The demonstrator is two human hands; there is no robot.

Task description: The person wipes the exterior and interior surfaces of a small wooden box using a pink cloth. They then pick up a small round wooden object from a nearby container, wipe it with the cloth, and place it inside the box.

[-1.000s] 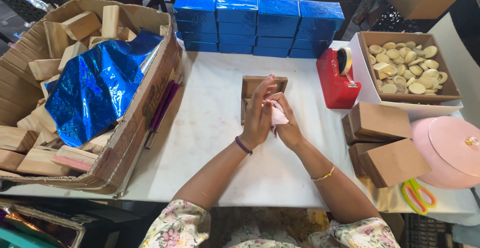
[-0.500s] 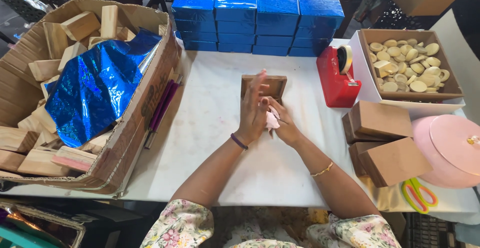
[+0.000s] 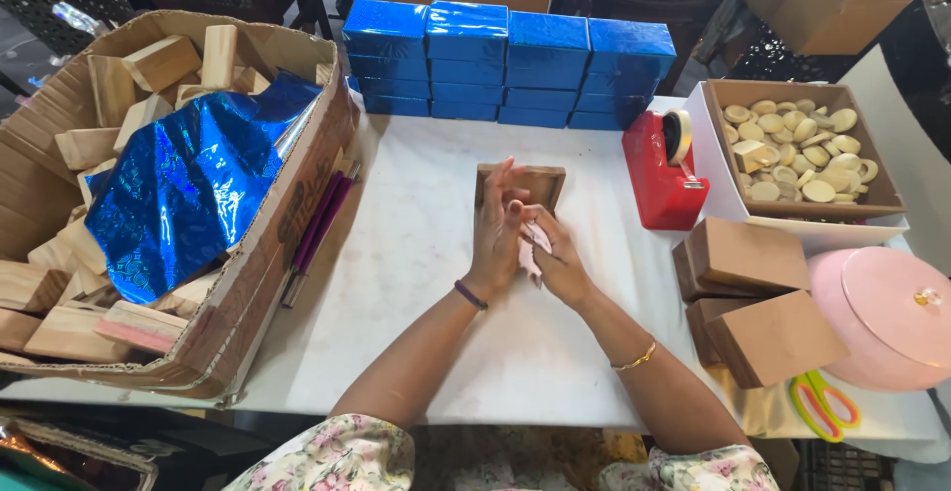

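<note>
View from above of a white bench (image 3: 416,283). At centre frame the left hand (image 3: 498,233) stands on edge with fingers straight and loosely spread, its palm pressed against a small pale pink piece (image 3: 531,251). The right hand (image 3: 557,253) curls around the same piece from the other side, fingers bent over it; what the piece is cannot be told. Just above the hands, partly hidden by the fingertips, a small open wooden box (image 3: 540,182) rests on the bench.

Left of frame: a large cardboard carton (image 3: 287,223) holding plain wooden blocks (image 3: 163,60) and a crumpled sheet of shiny blue foil (image 3: 188,184). A purple pen (image 3: 319,223) lies beside the carton wall.

Top centre: a stack of blue foil-wrapped boxes (image 3: 505,60). To its right, a red tape dispenser (image 3: 662,174). Upper right: a cardboard tray of pale round pieces (image 3: 797,149).

Right of frame: closed brown boxes (image 3: 748,253), a round pink lid (image 3: 887,313), and, at lower right, scissors with green and orange handles (image 3: 822,402).
</note>
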